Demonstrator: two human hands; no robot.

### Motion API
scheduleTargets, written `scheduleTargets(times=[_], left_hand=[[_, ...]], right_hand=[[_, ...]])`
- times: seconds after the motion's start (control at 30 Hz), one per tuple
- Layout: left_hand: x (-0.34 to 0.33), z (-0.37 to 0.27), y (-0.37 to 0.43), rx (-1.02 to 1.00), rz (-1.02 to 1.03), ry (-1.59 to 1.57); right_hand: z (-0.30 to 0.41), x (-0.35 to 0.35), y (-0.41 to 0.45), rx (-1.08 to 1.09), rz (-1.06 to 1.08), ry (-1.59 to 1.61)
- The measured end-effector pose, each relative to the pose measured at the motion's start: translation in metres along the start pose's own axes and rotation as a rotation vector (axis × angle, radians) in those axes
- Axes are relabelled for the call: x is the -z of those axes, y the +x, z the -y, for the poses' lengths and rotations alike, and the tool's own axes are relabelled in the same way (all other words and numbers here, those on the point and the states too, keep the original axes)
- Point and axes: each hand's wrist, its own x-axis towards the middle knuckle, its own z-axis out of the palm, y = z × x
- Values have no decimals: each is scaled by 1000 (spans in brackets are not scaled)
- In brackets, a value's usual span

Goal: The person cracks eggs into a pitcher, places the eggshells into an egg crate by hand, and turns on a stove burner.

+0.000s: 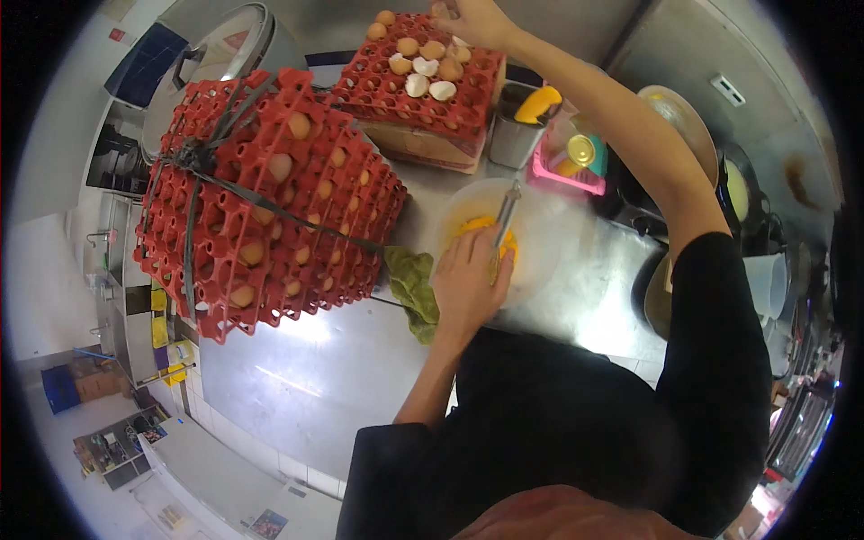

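My left hand (472, 270) is over a translucent plastic bowl (536, 236) with yellow-orange egg (478, 224) in it. It grips a utensil with a metal handle (506, 212); the working end is hidden beneath the hand. At the top of the view my right hand (472, 21) reaches over a red plastic egg tray (378, 94). A brown egg (441, 11) appears pinched in its fingertips, partly hidden. Below it on the tray sit several whole brown eggs (450, 69) and cracked, empty shells (443, 91).
A strapped stack of red egg trays (317, 223) stands to the left. A green cloth (413, 287) lies beside the bowl. Beyond are a cardboard box (418, 143), a metal container (511, 138) and a pink basket (570, 179). Pans (736, 189) line the right side.
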Motion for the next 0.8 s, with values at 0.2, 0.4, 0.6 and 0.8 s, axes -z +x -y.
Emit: scheduleTargets(times=[0.2, 0.4, 0.6, 0.8], left_hand=[[5, 4, -5, 28, -14, 23], [5, 12, 0, 105, 16, -11], [8, 9, 3, 128, 10, 9], [7, 7, -1, 138, 8, -14]], right_hand=[[-60, -63, 96, 313, 317, -435], [-56, -120, 152, 292, 429, -269], [-38, -120, 182, 89, 634, -377], [-62, -123, 169, -208, 245, 364]])
